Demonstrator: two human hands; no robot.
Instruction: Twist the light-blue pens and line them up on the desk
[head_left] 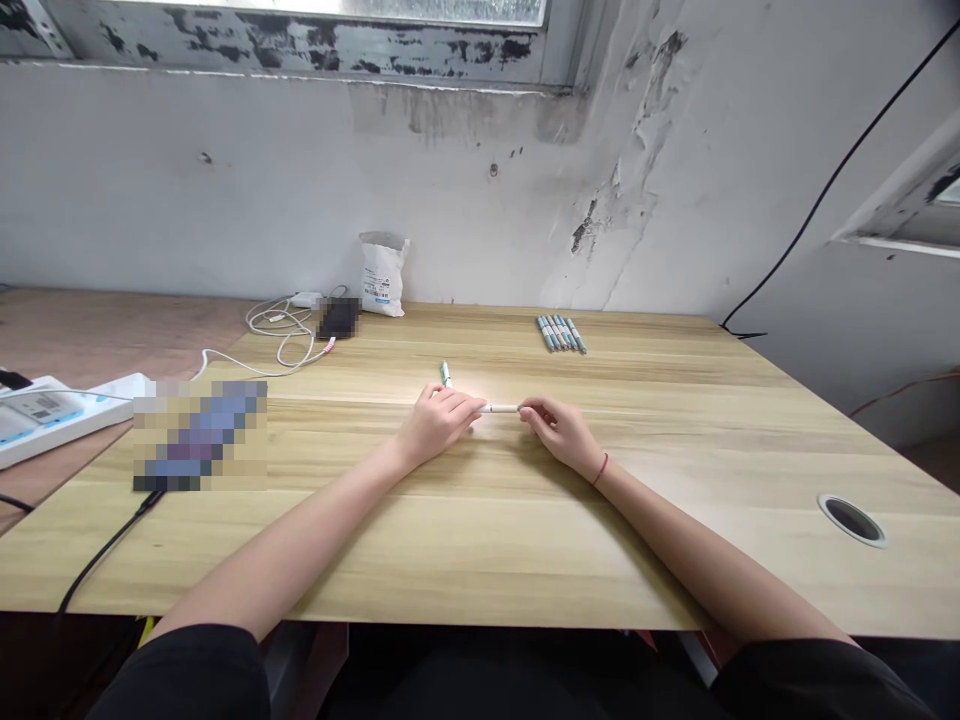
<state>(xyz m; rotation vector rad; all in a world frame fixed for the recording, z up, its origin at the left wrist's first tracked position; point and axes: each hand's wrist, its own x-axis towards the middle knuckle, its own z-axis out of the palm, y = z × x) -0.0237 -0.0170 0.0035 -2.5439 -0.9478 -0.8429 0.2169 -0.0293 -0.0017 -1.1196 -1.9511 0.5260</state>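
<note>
Between my two hands, a slim white pen [501, 408] is held level just over the wooden table. My left hand [441, 418] has its fingers closed on the pen's left end. At the pen's right end, my right hand [555, 428] pinches the tip between thumb and fingers. A green and white pen-like piece [445, 374] shows just behind my left hand; its lower part is hidden, and I cannot tell whether it is held. Farther back to the right, several blue-grey pens [561, 334] lie side by side in a row.
A white pouch [384, 274] stands against the wall beside a blurred dark device [339, 318] and coiled white cables [281, 325]. A blurred phone-like object [201, 437] and a power strip [67, 415] are at left. A round cable hole [853, 520] is at right.
</note>
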